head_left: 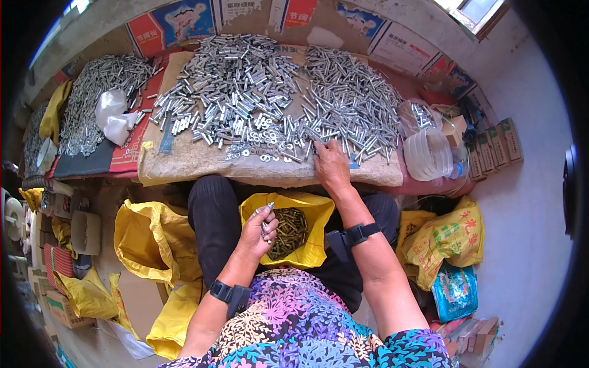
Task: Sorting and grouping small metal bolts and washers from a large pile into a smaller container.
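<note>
My left hand [257,233] is closed around a silver metal bolt [270,206] whose end sticks up past the thumb. A second shiny end shows lower in the fist. It hovers over the left rim of an open yellow sack [316,236] between my knees. Inside lie many brass-coloured bolts [289,232]. My right hand [333,165] reaches to the table's near edge, its fingers bent together at the foot of a heap of slim silver bolts [353,98]; what they pinch is hidden. Left of it spread flat washers [265,140] and a heap of short silver tubes [236,86].
Another metal heap [101,92] with white plastic bags [113,113] lies on the far left. Clear plastic tubs [426,153] and small boxes [503,144] stand right. Yellow sacks [147,242] flank my legs, with a printed yellow bag [448,239] at right.
</note>
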### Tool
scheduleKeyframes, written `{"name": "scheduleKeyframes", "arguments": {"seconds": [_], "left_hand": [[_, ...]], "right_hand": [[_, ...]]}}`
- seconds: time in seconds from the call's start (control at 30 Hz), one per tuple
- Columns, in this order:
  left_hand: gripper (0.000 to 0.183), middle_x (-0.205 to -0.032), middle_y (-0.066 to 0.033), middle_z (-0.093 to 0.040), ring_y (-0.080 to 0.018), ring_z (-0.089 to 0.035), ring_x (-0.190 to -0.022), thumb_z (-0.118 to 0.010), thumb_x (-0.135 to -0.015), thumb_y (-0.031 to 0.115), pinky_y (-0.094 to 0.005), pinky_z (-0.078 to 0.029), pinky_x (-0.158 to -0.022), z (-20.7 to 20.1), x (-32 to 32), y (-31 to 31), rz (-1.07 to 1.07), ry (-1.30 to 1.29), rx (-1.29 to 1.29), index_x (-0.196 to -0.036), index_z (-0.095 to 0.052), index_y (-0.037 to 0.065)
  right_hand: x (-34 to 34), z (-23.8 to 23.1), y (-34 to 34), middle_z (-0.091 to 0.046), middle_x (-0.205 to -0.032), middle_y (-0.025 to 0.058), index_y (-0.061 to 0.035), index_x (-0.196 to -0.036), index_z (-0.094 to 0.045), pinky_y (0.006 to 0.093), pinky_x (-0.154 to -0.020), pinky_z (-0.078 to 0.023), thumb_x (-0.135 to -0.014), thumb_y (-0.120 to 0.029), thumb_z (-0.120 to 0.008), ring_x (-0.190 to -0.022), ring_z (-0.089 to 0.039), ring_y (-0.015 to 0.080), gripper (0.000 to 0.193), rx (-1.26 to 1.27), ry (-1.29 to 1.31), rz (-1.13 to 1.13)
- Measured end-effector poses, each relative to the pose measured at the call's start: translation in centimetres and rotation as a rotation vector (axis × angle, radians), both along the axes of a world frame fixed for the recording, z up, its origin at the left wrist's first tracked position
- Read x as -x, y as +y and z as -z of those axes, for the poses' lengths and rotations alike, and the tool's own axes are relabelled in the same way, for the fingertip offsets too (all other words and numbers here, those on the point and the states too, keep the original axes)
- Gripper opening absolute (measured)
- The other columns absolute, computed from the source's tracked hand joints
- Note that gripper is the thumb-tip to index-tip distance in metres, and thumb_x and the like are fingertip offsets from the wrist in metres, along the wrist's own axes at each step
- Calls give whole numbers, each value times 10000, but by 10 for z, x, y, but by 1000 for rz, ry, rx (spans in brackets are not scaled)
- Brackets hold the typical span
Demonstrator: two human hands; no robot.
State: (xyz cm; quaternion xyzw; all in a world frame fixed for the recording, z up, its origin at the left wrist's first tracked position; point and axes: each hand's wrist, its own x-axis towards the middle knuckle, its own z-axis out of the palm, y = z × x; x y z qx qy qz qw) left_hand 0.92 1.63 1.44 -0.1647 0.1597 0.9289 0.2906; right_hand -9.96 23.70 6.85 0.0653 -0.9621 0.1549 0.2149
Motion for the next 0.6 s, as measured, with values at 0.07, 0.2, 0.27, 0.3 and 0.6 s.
{"name": "scheduleKeyframes", "arguments": {"seconds": [0.07,0.2,0.27,0.3,0.6], "left_hand": [[71,-698,23,-420,-64,-378,-506,-500,-947,178,-180,-277,-346,0,0,0,3,0,-3,-913,-518,118],[81,-681,25,-407,-70,-380,-504,-497,-946,163,-186,-280,-347,-4,1,0,6,-16,2,-872,-492,131],[106,-670,25,-400,-74,-386,-502,-495,-945,149,-191,-285,-348,-5,1,0,6,-30,1,-843,-470,140],[100,-669,25,-402,-75,-387,-502,-496,-945,149,-191,-285,-349,-5,1,0,2,-31,2,-849,-472,137],[88,-674,25,-408,-71,-377,-497,-499,-945,167,-187,-277,-346,-2,-1,1,18,-23,16,-867,-480,129]], "right_hand": [[1,2,-1,-525,-913,134,-86,-974,-623,433,-744,-453,-766,-104,-604,-865,-537,335,210,-19,-34,26],[0,6,1,-516,-890,151,-62,-940,-622,440,-763,-448,-752,-80,-610,-888,-525,350,188,26,17,-19],[0,7,2,-517,-885,156,-52,-927,-623,439,-768,-446,-748,-70,-611,-892,-521,353,181,58,28,-40],[0,6,3,-522,-885,154,-60,-937,-624,436,-769,-444,-752,-62,-612,-884,-524,355,186,75,20,-53],[-4,5,9,-534,-867,146,-56,-923,-632,416,-761,-434,-752,-34,-616,-877,-527,344,173,165,-36,-157]]}}
